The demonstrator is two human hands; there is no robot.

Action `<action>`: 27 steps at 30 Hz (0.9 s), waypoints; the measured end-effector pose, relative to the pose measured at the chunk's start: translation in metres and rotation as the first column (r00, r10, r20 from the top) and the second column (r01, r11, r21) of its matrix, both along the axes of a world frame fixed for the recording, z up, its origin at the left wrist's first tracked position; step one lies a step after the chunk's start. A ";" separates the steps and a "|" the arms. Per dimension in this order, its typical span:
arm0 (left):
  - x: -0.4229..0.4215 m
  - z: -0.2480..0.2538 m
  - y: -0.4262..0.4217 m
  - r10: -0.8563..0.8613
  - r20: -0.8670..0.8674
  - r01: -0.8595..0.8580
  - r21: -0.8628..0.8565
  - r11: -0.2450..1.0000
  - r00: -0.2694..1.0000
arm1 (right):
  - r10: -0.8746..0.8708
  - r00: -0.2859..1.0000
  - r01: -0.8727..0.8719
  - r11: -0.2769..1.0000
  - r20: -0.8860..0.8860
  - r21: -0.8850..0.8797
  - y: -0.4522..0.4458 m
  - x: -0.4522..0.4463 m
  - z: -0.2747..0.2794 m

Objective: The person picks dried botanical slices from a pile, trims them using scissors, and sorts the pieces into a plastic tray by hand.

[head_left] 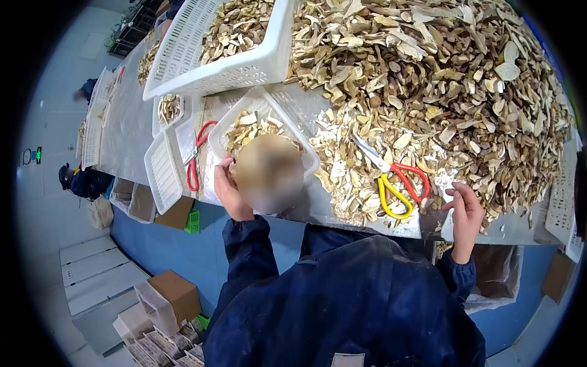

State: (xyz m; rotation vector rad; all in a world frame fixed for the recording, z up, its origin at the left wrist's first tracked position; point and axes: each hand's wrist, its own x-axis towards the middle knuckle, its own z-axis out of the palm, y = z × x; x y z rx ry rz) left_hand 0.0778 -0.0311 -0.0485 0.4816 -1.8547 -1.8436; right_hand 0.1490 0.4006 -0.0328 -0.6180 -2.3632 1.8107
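Note:
My left hand (231, 194) is at the near left side of a small white basket (310, 153) with mushroom slices (247, 125) in it. A blurred patch covers the front of this basket and part of that hand, so its grip is hidden. My right hand (466, 215) is at the table's front edge by the slices, fingers loosely bent and apart, with nothing visible held. Left of it, scissors (396, 177) with one red and one yellow handle lie on pale slices. A large heap of dried slices (440, 79) rises behind.
A large white basket (244, 64) of slices stands at the back left. Red-handled scissors (199, 147), a ribbed white tray (162, 173) and a small tub (170, 110) lie left. Two people (88, 183) (87, 90) are far left. A lined bin (498, 269) stands below right.

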 end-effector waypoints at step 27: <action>0.016 0.025 0.240 -0.992 0.127 0.897 0.438 0.048 -0.009 | -0.095 0.980 -0.065 0.677 0.175 0.733 0.058 0.047 -0.012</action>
